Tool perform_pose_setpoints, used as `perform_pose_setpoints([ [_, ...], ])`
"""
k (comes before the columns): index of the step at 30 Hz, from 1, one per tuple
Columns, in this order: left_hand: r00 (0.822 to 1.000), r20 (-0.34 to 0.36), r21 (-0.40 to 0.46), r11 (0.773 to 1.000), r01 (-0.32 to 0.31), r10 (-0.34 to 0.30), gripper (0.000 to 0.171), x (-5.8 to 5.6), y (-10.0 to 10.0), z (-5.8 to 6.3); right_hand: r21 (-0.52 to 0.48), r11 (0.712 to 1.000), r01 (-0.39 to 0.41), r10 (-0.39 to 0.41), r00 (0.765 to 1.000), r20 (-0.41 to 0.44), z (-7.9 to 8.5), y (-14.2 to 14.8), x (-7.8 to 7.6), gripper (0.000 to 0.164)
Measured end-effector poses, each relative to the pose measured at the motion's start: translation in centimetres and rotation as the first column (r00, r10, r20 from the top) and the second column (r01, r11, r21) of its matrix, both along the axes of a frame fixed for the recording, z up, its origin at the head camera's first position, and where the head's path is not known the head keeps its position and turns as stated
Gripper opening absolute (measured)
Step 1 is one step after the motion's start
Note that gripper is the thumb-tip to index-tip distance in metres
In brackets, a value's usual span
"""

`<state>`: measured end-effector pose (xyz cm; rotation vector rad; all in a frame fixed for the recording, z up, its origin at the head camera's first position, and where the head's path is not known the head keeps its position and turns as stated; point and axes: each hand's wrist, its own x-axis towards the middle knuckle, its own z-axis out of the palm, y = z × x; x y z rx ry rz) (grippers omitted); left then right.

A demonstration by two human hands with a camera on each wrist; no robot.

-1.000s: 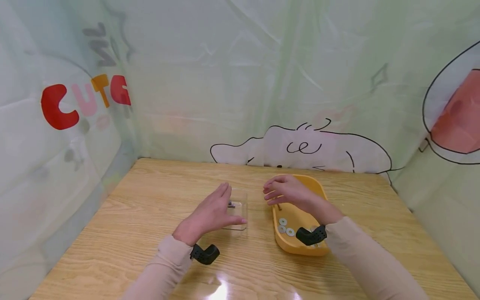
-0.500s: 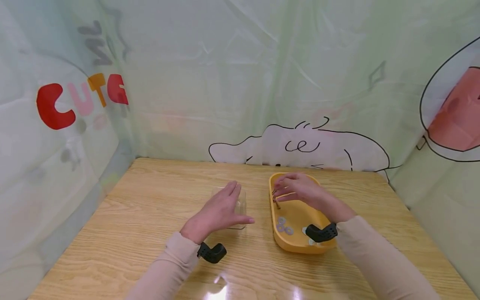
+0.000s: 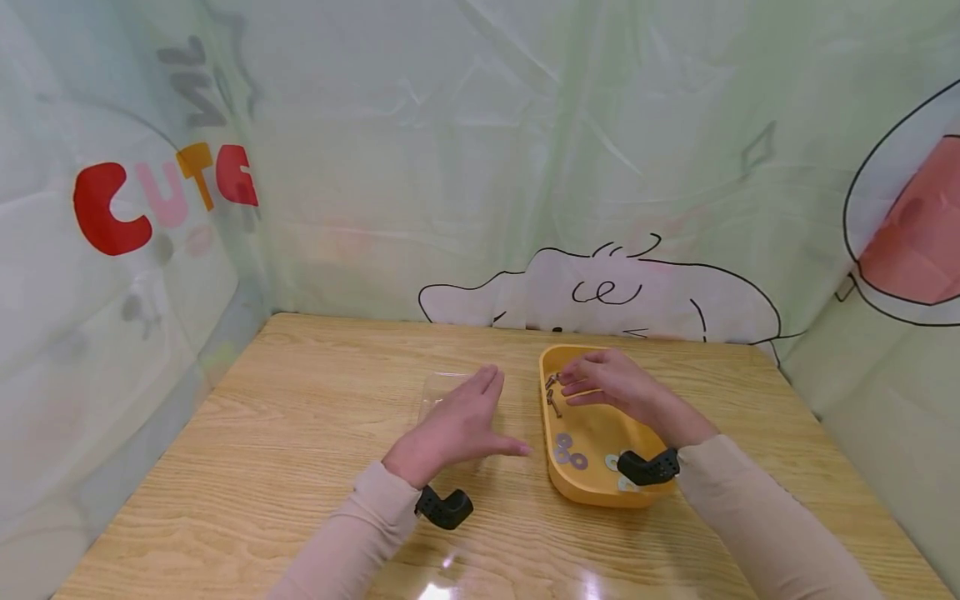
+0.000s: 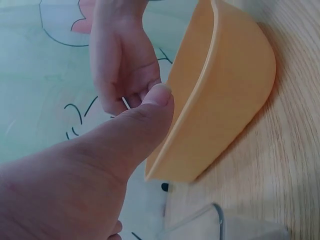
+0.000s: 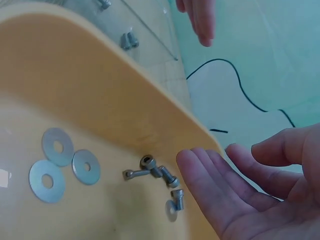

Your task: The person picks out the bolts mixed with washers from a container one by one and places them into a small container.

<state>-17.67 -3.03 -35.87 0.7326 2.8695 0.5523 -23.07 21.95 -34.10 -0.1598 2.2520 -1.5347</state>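
In the head view my left hand [image 3: 461,421] hovers over the clear plastic box [image 3: 441,390], fingers extended and thumb spread to the right. The hand covers much of the box. My right hand [image 3: 618,387] hangs over the far part of the orange-yellow tray [image 3: 603,429], fingers loosely bent, holding nothing visible. Below its fingertips several socket-head bolts [image 5: 168,176] lie along the tray's side wall. Flat metal washers [image 5: 91,176] rest on the tray floor. Through the clear box's wall, the right wrist view shows small bolts [image 5: 131,41].
The tray's raised rim [image 4: 192,95] stands between the two hands. Light wood table [image 3: 322,392] surrounds both containers. A printed curtain [image 3: 360,208] hangs along the table's back and sides. Near the front edge, light reflects off the tabletop.
My left hand has moved right across the clear box, toward the tray. My right hand has shifted right, away from the tray's left rim, so the bolts there show more.
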Motion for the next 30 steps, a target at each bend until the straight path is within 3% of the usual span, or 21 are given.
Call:
perform_pose_setpoints([
  [9, 0.998, -0.031, -0.016, 0.998, 0.057, -0.058, 0.115, 0.0, 1.7, -0.4, -0.003, 0.998, 0.065, -0.065, 0.997, 0.029, -1.7, 0.2, -0.5, 0.038],
  [15, 0.996, -0.019, -0.032, 0.996, 0.086, -0.086, 0.117, 0.1, 2.7, -0.5, -0.023, 0.999, 0.033, -0.032, 0.998, 0.049, -2.5, 0.1, -0.6, 0.04],
  [30, 0.992, -0.031, -0.028, 0.993, 0.118, -0.119, 0.114, 0.2, 4.6, -1.8, 0.066, 0.998, 0.005, -0.01, 0.997, 0.071, -3.6, -0.2, -0.7, 0.039],
])
